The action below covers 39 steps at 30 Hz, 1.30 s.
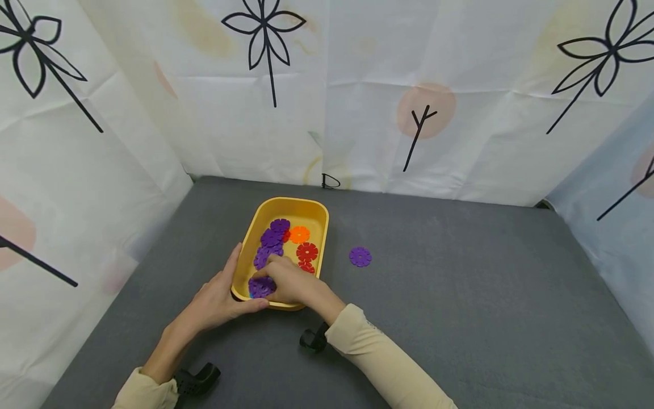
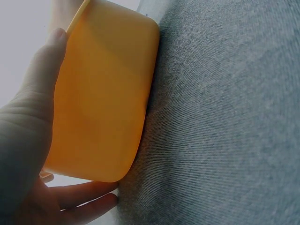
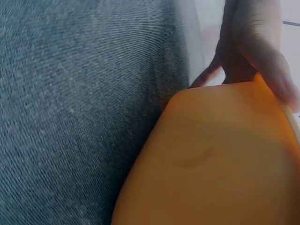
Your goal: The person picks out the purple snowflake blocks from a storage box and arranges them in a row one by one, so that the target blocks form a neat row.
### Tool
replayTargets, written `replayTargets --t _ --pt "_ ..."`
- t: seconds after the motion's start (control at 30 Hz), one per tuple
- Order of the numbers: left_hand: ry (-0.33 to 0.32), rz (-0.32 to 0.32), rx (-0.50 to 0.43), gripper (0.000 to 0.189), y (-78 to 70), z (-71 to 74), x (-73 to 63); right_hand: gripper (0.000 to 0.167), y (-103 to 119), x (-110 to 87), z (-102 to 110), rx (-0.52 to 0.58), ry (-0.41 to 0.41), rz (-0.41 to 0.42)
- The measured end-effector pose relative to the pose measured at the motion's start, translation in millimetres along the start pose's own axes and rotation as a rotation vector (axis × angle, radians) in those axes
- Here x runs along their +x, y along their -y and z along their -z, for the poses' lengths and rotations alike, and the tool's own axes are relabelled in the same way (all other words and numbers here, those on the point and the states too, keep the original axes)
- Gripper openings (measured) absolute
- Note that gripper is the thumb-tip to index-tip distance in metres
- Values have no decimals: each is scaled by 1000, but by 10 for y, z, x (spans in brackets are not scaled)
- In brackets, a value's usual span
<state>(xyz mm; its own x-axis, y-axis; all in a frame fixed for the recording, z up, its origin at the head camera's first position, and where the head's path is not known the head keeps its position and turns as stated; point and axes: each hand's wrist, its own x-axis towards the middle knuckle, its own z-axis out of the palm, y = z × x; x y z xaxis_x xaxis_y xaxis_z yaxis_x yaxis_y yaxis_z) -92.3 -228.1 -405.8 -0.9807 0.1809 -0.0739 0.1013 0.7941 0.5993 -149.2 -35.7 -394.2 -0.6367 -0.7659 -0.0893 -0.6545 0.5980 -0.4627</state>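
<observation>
Since my hands are both at the tray, I'll start with what's in there: a bunch of small purple plastic flower-shaped discs [image 1: 259, 287] sits in the near-left corner of a yellow round-cornered plastic tray [image 1: 304, 210], with more purple overlapping in a strip [image 1: 272, 237] up its left side. My right hand [image 1: 292, 281] dips in over the tray's near-right part, fingers bent down onto that near bunch. Can't tell whether the fingertips have a disc between them; my own hand hides it. I'd guess it comes in from that side because my other hand takes up the near-left corner.

That's my left hand [image 1: 218, 300], gripping the tray itself and nothing else: thumb on the near rim, fingers apart along the outer left wall. Looks like a loose-ish hold, probably to stop the tray sliding.

Along the tray's right side are red flower-shaped discs [image 1: 307, 251], with an orange one [image 1: 299, 234] just left of and beyond them, so the purple is mostly apart from those. Outside, to the tray's right, one loose purple disc [image 1: 360, 257] lies flat on the grey fabric-covered table [image 1: 460, 284]. Beyond the tray hangs a white patterned curtain [image 1: 357, 125].
</observation>
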Motion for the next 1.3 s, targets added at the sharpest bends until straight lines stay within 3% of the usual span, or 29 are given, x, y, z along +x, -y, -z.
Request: replayTargets --t 0.27,0.6,0.97,1.2,1.3 --pt "3 6 8 129 -2 -4 8 50 17 -7 -10 26 -18 -82" --pt "-3 0 3 128 0 -3 16 56 42 -25 -6 -16 -62 -105" --pt "3 7 5 128 -11 -3 7 56 23 -48 -3 89 -201 -109" --pt "4 8 2 128 -19 -7 6 59 4 -114 2 212 -383 -115" --pt "2 11 8 129 -18 -9 3 58 -12 -153 37 256 -420 -108"
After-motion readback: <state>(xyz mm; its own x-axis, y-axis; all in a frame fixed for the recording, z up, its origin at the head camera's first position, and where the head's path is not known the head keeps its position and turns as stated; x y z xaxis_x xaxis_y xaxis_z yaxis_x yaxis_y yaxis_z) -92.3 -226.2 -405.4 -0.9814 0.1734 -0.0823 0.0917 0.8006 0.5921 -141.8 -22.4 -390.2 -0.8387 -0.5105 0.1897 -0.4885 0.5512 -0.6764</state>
